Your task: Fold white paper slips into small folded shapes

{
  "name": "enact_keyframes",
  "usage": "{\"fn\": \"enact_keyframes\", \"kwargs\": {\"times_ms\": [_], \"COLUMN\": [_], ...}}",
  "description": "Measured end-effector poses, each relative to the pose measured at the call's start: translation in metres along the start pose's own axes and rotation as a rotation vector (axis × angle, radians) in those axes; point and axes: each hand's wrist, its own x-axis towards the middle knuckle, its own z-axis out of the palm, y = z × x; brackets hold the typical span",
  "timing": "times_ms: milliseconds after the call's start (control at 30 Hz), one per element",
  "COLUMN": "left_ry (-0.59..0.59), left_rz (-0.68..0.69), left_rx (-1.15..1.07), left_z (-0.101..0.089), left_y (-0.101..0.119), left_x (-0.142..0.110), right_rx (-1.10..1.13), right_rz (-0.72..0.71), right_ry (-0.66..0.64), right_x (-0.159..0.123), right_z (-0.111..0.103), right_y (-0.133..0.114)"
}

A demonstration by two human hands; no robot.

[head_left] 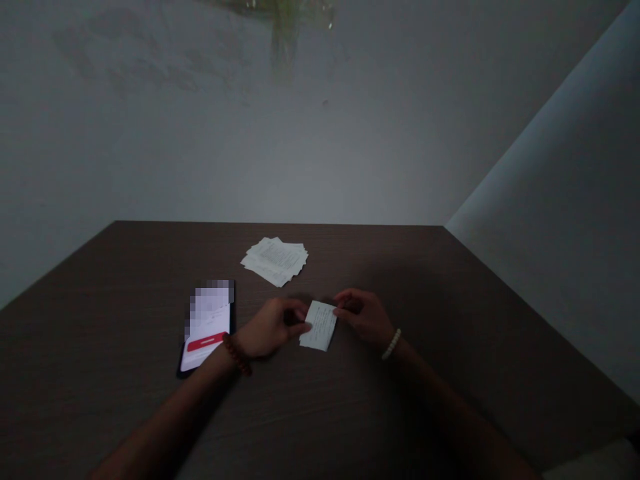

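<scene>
A small white slip of paper (319, 325) with lines of dark writing is held between my two hands, just above or on the table. My left hand (270, 327), with a dark red bead bracelet at the wrist, pinches its left edge between thumb and fingers. My right hand (366, 316), wearing a pale bead bracelet, pinches the upper right corner. Beyond them lies a loose, fanned pile of similar paper slips (276, 260), also covered in writing. The words are too small to read.
A phone (213, 320) with a lit screen and a red bar lies left of my left hand, partly behind my wrist. The dark brown table (150, 253) meets a stained grey wall (320, 153) at the back and another wall (575, 220) at the right.
</scene>
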Motion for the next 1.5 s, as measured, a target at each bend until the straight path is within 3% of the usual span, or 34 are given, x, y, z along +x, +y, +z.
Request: {"fn": "enact_keyframes", "kwargs": {"times_ms": [233,400,667,1000,1300,1500], "left_ry": [0.052,0.15,0.171,0.163,0.223,0.241], "left_rz": [-0.124,-0.2,-0.236,-0.262,-0.272,-0.244], "left_rx": [-0.15,-0.239,-0.345,-0.446,-0.425,-0.37], "left_z": [0.001,-0.001,0.0,0.005,0.007,0.011], "left_y": [0.003,0.006,0.009,0.009,0.005,0.006], "left_x": [0.001,0.001,0.0,-0.001,-0.001,-0.002], "right_rx": [0.212,0.278,0.268,0.234,0.202,0.112], "right_rz": [0.068,0.136,0.175,0.192,0.179,0.154], "right_ry": [0.103,0.067,0.024,0.144,0.107,0.158], "right_x": [0.006,0.002,-0.003,-0.005,-0.006,-0.007], "right_z": [-0.002,0.007,0.013,0.018,0.017,0.019], "right_y": [-0.006,-0.005,-0.004,-0.005,-0.006,-0.007]}}
